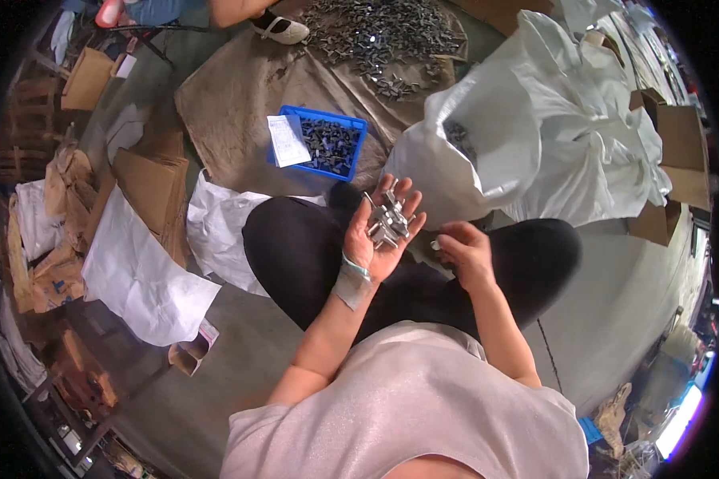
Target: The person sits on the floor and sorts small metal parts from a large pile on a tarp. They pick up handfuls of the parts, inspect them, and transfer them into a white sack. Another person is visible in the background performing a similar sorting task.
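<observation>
My left hand [382, 235] is held palm up above my crossed legs and cups several small grey metal parts [389, 221] stacked together. A green band and a strip of tape wrap that wrist. My right hand [463, 249] hovers just to the right of it, fingers curled, pinching what looks like one small metal piece at its fingertips. Both hands sit over my black trousers [303, 247].
A blue plastic crate [327, 145] with dark metal parts and a paper slip [287, 140] stands ahead on brown sacking. A heap of loose metal parts [379, 36] lies beyond. White sacks [535, 128] stand at right, cardboard [148, 188] and white sheets [140, 275] at left. Another person's shoe [281, 29] shows at top.
</observation>
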The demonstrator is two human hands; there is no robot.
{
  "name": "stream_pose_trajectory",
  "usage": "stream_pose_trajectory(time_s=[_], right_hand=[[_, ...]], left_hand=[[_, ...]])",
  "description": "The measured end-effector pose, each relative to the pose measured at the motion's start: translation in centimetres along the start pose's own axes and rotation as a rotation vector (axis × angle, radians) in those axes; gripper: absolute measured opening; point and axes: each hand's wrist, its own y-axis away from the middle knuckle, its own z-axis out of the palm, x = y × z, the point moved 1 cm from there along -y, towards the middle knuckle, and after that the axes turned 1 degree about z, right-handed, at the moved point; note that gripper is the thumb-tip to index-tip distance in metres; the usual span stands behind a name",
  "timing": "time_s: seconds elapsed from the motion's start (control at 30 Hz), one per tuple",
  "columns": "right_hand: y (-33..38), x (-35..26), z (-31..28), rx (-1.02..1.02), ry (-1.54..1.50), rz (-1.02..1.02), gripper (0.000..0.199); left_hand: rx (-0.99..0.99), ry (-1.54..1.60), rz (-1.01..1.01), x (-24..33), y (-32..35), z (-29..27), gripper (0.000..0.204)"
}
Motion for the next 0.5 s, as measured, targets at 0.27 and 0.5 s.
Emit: stream_pose_trajectory(time_s=[0.27,0.5], right_hand=[[8.2,-5.6,4.8,-0.208,0.673,-0.925,0.031],[9.0,-4.3,6.8,-0.277,0.647,-0.985,0.034]], left_hand=[[-0.014,-0.137,-0.043,-3.1,2.4,0.2,0.056],[-0.091,-0.031,-0.104,-3.8,3.8,-0.2,0.061]])
